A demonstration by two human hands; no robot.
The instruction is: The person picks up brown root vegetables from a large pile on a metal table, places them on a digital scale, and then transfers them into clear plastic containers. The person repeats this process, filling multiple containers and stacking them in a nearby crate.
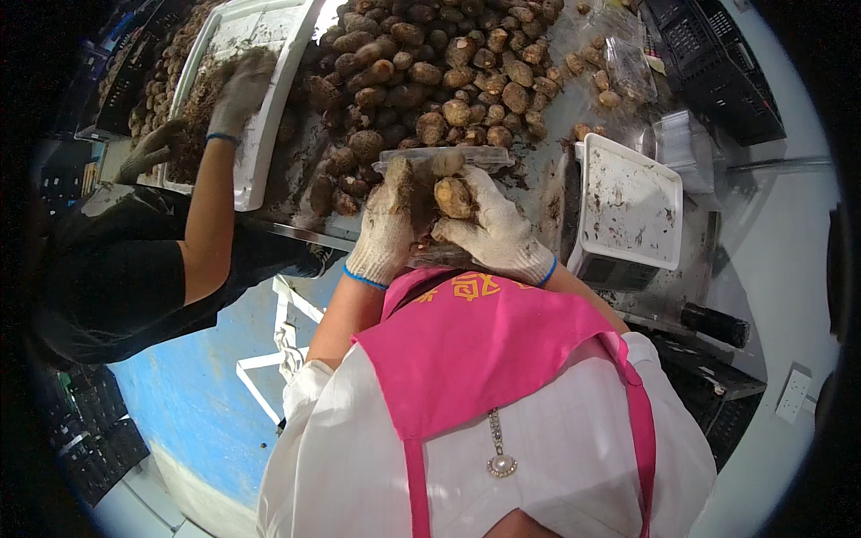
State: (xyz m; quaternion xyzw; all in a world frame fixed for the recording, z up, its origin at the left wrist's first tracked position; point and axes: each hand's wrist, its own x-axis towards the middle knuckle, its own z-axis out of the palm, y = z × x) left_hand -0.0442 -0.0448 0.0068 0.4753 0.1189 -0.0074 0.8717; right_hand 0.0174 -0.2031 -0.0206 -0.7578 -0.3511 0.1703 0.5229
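Both my hands wear off-white knit gloves with blue cuffs. My right hand (503, 227) grips a small brown taro corm (453, 198) between thumb and fingers. A second, blurred corm (446, 162) is just beyond it, by the fingertips; what supports it is unclear. My left hand (389, 225) is to the left of these, its fingers pointing away from me; whether it grasps anything is hidden. Under and around my hands is a clear plastic container (481, 157), its far rim in front of the heap of taro corms (430, 74).
On the right stands a dirt-specked white tray (629, 202), with stacked clear containers (685, 148) behind it. Black crates (713, 67) are at the far right. To my left, a co-worker's gloved hand (245, 91) is over a white tray (286, 87) holding fibrous debris.
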